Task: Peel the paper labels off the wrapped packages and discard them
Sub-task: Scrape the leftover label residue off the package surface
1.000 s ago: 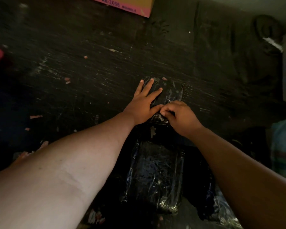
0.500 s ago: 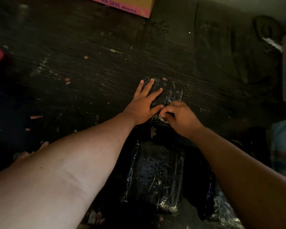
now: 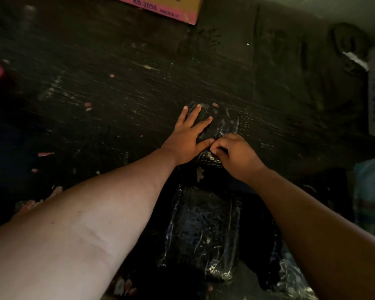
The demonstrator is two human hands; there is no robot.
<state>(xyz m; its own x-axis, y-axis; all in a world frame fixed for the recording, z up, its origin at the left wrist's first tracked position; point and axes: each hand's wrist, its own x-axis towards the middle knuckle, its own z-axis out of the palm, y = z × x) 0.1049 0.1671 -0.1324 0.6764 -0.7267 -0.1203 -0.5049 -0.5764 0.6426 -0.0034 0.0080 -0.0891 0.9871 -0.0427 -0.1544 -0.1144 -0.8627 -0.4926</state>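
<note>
Little has changed over the last second: my left hand [image 3: 187,140] still presses flat, fingers spread, on the far package [image 3: 220,124], while my right hand [image 3: 234,155], fingers curled, keeps picking at its near edge; I judge the label hasn't lifted.

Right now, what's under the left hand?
The left hand lies flat on the far wrapped package, dark shiny film showing beside its fingers. Any label beneath the palm is covered. The right hand picks at its near edge.

Dim light, scuffed dark floor [image 3: 117,118], cardboard box [image 3: 171,7]
</note>
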